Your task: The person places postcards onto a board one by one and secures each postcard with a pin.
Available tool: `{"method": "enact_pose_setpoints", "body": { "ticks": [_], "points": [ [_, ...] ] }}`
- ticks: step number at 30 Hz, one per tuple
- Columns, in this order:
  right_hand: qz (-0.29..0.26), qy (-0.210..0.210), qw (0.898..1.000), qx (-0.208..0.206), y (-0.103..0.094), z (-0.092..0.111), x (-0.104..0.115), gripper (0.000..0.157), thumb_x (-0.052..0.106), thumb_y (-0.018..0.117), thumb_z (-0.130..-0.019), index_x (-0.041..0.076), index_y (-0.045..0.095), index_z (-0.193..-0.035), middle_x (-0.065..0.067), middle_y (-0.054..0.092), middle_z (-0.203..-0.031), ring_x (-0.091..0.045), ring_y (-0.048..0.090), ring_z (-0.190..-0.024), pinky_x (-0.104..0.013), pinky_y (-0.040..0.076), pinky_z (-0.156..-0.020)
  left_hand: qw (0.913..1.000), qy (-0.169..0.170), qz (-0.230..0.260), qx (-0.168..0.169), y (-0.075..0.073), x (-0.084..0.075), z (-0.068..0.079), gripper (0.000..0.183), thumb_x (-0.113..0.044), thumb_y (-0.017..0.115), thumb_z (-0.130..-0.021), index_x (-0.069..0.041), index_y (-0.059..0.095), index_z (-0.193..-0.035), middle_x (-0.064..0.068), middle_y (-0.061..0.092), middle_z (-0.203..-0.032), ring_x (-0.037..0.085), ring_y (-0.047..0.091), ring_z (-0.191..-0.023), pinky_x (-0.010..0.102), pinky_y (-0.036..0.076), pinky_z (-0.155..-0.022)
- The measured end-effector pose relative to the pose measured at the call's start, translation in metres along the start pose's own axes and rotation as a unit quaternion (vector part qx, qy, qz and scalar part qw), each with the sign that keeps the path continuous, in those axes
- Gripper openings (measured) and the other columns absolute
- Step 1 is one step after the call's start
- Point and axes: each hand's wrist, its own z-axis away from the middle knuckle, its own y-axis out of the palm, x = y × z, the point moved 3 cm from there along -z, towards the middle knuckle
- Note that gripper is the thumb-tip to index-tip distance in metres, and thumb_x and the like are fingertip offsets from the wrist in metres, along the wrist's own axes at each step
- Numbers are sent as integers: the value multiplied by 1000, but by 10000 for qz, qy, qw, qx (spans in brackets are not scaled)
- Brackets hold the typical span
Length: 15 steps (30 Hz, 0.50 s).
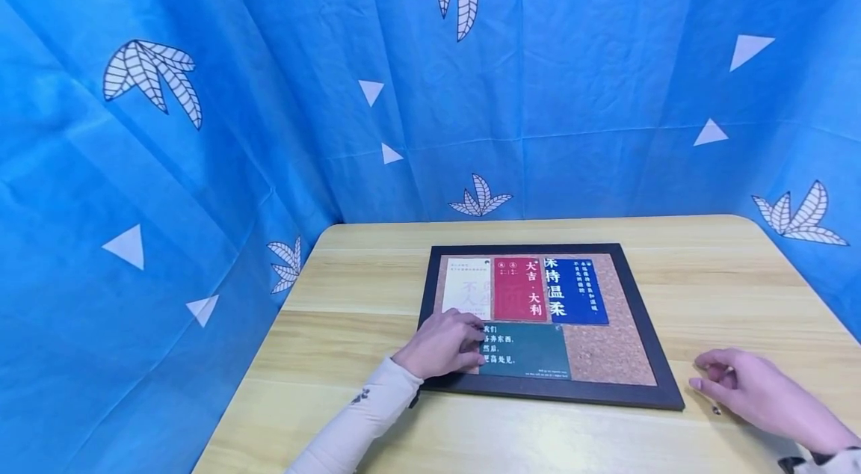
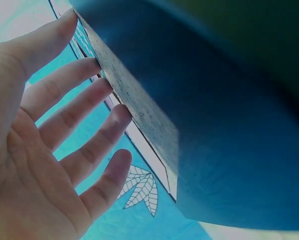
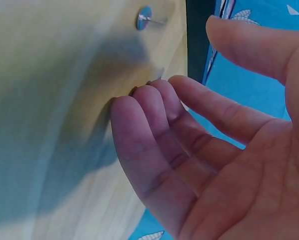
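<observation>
A dark-framed cork board (image 1: 608,354) lies on the table. My left hand (image 1: 440,343) is over its left side, with fingertips right at the left end of a dark green card (image 1: 531,354). In the left wrist view the fingers (image 2: 72,115) reach loosely toward the board, thumb apart. To the right of the board, my right hand (image 1: 760,388) rests low over the table, fingers loosely bent with fingertips at the wood and thumb apart. Close to it lies a thumbtack (image 3: 143,19), its pin pointing sideways.
Above the green card, a cream card (image 1: 466,276), a red card (image 1: 514,302) and a blue card (image 1: 581,306) stand in a row on the cork. The wooden table (image 1: 323,354) meets a blue patterned curtain (image 1: 572,85) at the back and left.
</observation>
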Motion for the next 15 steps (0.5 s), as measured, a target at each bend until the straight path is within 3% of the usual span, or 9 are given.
{"method": "enact_pose_setpoints", "body": {
  "ticks": [9,15],
  "points": [
    [-41,89,9999,71,11,10,4,43,29,81,-88,-6,68,-110,2,59,-89,-2,43,-70,-24,42,-62,10000,-45,29,50,0,0,0,39,-47,75,-93,-24,77,-125,-3,69,-138,18,65,-118,32,53,-96],
    [7,-3,9998,-194,16,15,11,18,13,78,-89,1,68,-99,4,58,-81,2,43,-68,-23,41,-60,10000,-50,60,26,2,1,1,39,-47,74,-93,-24,77,-125,-3,69,-138,18,65,-119,33,53,-95]
  ]
}}
